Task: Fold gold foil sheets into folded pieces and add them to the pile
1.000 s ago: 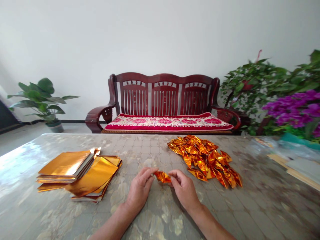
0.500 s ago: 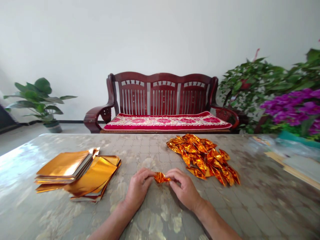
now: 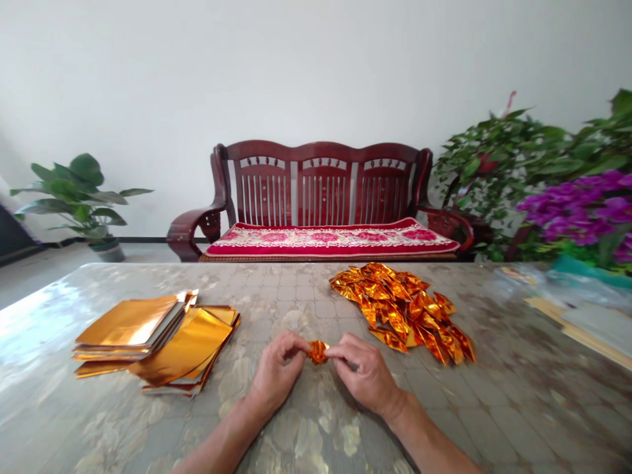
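Between my two hands, just above or on the table, is a small folded piece of gold foil paper (image 3: 318, 353). My left hand (image 3: 279, 366) pinches its left end between thumb and fingers. At its right end, my right hand (image 3: 363, 370) grips in the same way, its thumb and forefinger closed. To the left lies a stack of flat gold foil sheets (image 3: 126, 324), with more sheets (image 3: 185, 345) fanned against it. A heap of folded foil pieces (image 3: 397, 306), orange-gold and crinkled, sits beyond my right hand.
Patterned covering lies over the table (image 3: 306, 431). Plastic bags and papers (image 3: 587, 316) rest at its right edge, near purple flowers (image 3: 582, 207). Behind stands a dark red wooden bench (image 3: 323, 184) with a red floral cushion (image 3: 330, 240). A potted plant (image 3: 86, 197) stands at left.
My hands have come slightly closer together, and the foil piece between them looks shorter and more bunched. The stack and the heap stay as they were.
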Tool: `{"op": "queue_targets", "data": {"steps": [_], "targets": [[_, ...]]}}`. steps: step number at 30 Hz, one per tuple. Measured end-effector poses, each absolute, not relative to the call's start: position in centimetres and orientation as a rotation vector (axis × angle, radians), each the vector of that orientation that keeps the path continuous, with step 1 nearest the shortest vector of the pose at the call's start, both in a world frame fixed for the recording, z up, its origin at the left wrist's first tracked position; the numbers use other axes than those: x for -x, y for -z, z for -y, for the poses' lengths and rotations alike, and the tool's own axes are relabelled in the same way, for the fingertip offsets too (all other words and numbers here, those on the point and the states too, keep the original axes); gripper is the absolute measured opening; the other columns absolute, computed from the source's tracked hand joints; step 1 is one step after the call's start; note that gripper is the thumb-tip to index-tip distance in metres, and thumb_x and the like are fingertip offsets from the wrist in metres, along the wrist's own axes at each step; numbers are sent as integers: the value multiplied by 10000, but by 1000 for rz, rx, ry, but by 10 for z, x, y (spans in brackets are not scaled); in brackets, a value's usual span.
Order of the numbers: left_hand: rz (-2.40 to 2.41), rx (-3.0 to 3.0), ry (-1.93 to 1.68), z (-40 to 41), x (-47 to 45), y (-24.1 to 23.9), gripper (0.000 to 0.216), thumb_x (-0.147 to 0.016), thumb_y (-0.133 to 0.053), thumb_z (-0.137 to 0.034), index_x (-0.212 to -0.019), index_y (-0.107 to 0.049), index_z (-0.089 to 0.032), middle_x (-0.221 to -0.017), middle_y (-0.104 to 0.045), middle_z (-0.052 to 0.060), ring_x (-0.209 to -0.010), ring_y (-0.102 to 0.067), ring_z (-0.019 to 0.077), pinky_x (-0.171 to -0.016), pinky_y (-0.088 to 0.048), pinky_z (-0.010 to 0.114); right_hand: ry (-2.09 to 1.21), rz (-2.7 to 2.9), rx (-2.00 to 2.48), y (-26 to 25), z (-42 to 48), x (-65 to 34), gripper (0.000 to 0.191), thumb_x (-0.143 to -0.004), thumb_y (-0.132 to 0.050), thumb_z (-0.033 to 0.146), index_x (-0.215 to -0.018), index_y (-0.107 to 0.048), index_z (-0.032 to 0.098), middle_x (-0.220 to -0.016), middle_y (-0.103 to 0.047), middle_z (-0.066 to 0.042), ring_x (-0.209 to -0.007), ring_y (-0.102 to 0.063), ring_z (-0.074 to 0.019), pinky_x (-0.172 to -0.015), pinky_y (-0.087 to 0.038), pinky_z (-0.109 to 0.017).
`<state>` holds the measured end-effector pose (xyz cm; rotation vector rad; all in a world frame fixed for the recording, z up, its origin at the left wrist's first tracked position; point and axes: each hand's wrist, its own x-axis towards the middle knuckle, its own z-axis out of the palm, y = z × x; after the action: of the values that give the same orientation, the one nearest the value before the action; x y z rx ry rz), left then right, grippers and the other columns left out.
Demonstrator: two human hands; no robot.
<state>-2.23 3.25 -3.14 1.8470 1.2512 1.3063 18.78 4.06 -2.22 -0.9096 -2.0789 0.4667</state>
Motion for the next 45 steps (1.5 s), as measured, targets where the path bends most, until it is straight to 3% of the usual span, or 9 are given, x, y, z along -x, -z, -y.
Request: {"op": "queue_targets", "data": {"steps": [13, 31, 38, 42, 45], "targets": [[-1131, -1804, -1401, -37, 21, 42, 131, -780, -572, -95, -767, -666, -184, -811, -635, 13, -776, -608, 145, -700, -459, 245, -616, 1941, 847, 24, -40, -184, 201, -869, -599, 141, -917, -766, 242, -737, -631, -6, -681, -610, -131, -638, -450, -219], [-1279, -1824, -1387, -32, 18, 40, 130, -742, -557, -88, -674, -623, -177, -695, -603, -6, -666, -583, 136, -627, -438, 231, -495, 1933, 857, 26, -39, -174, 277, -788, -517, 38, -806, -728, 217, -698, -580, 10, -638, -570, -117, -606, -419, -208], [-1278, -1861, -1446, -33, 19, 41, 149, -774, -545, -82, -692, -619, -182, -712, -610, -7, -663, -580, 127, -622, -437, 220, -481, 1970, 851, 27, -40, -178, 254, -851, -540, 64, -903, -729, 226, -756, -609, -5, -691, -598, -127, -644, -450, -216], [-1262, -1934, -1405, -34, 21, 39, 175, -842, -541, -109, -795, -686, -195, -772, -640, 6, -712, -597, 133, -657, -452, 226, -416, 2032, 845, 29, -41, -184, 248, -869, -588, 90, -1031, -712, 232, -834, -648, -24, -775, -625, -148, -716, -481, -238], [-1232, -1979, -1378, -34, 22, 38, 202, -861, -537, -110, -854, -712, -211, -818, -654, 14, -780, -619, 143, -716, -472, 238, -352, 2084, 828, 30, -42, -188, 241, -870, -596, 85, -1016, -717, 234, -831, -661, -27, -777, -628, -154, -717, -485, -246]]}}
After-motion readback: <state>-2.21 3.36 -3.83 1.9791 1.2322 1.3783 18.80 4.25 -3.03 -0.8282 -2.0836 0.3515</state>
